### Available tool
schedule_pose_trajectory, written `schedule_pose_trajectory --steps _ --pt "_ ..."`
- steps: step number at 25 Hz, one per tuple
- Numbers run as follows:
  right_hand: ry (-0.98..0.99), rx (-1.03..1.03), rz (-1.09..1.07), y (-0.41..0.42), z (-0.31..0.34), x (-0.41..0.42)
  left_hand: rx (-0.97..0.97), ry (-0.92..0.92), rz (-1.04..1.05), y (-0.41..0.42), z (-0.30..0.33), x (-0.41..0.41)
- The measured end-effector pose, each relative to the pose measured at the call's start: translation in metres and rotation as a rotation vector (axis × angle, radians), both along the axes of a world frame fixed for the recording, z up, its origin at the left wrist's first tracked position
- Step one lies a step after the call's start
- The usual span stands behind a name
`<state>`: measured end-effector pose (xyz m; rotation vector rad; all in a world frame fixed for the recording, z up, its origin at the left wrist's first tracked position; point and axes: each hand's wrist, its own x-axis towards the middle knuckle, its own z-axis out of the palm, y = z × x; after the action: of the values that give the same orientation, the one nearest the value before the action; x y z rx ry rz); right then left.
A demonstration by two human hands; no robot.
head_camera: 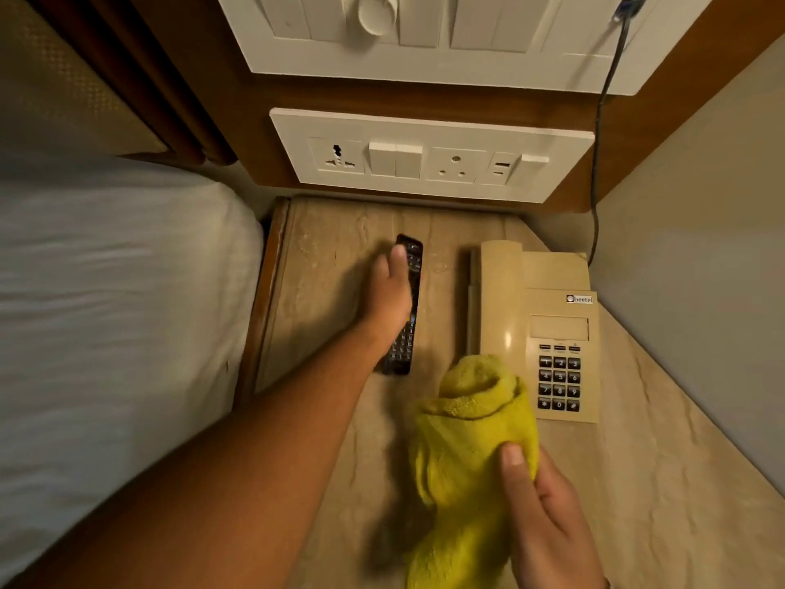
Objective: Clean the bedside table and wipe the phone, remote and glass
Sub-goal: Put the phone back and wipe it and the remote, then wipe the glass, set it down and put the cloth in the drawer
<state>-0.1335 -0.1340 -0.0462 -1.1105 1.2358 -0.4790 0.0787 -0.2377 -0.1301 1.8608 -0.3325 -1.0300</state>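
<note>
Leftmost, the left hand [388, 297] lies over the black remote [405, 308] on the marble counter [323, 265], fingers curled along its edge; a firm grip is unclear. Rightward, the right hand [548, 516] clutches a yellow cloth [463, 444] beside the beige phone [539, 325].

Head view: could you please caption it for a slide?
Left hand on remote, right hand holding cloth beside phone.

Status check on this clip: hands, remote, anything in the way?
Left hand on the remote, remote flat on bedside table. Right hand grips yellow cloth. Phone alongside, clear.
</note>
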Motion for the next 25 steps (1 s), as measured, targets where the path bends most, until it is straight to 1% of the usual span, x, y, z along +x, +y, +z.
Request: schedule_pose_trajectory --steps 2,4,7,9,11,13,14,15,17,18,19,20,21,22,23,24,25 --pt "0.035 0.048 -0.065 -0.001 0.005 -0.008 -0.013 -0.196 -0.084 -0.023 -0.001 0.000" --pt "0.080 0.071 -0.133 -0.005 0.005 -0.016 0.024 -0.316 -0.052 -0.036 -0.007 -0.003" --pt "0.121 0.067 -0.185 -0.006 0.003 -0.023 0.071 -0.357 0.035 -0.033 -0.019 -0.004" --pt "0.105 0.085 -0.194 -0.001 0.001 -0.021 0.051 -0.350 -0.012 -0.025 -0.018 -0.001" --pt "0.129 0.093 -0.200 0.006 0.003 -0.011 0.022 -0.371 -0.059 -0.002 -0.004 0.008" --pt "0.103 0.078 -0.210 0.017 0.014 0.006 -0.064 -0.410 -0.097 0.039 0.023 0.024" --pt "0.081 0.068 -0.195 0.026 0.024 0.022 -0.082 -0.461 -0.134 0.072 0.041 0.039" --pt "0.042 0.054 -0.174 0.032 0.033 0.035 -0.081 -0.560 -0.193 0.106 0.061 0.052" --pt "-0.038 0.022 -0.138 0.049 0.048 0.061 0.031 -0.860 -0.330 0.185 0.104 0.089" --pt "-0.058 -0.003 -0.128 0.060 0.049 0.076 0.142 -1.041 -0.363 0.231 0.127 0.113" --pt "-0.056 -0.036 -0.133 0.072 0.045 0.092 0.317 -1.209 -0.366 0.276 0.147 0.140" --pt "-0.041 -0.072 -0.136 0.081 0.041 0.102 0.547 -1.320 -0.344 0.312 0.160 0.167" --pt "-0.026 -0.098 -0.115 0.090 0.037 0.112 0.818 -1.344 -0.300 0.346 0.168 0.196" --pt "-0.022 -0.107 -0.087 0.101 0.033 0.121 1.061 -1.239 -0.239 0.380 0.172 0.224" --pt "-0.025 -0.098 -0.064 0.108 0.031 0.127 1.197 -1.049 -0.182 0.404 0.170 0.246" --pt "-0.031 -0.085 -0.030 0.113 0.030 0.132 1.197 -0.812 -0.123 0.420 0.164 0.261" --pt "-0.035 -0.062 0.012 0.116 0.033 0.137 1.083 -0.623 -0.054 0.429 0.156 0.270"
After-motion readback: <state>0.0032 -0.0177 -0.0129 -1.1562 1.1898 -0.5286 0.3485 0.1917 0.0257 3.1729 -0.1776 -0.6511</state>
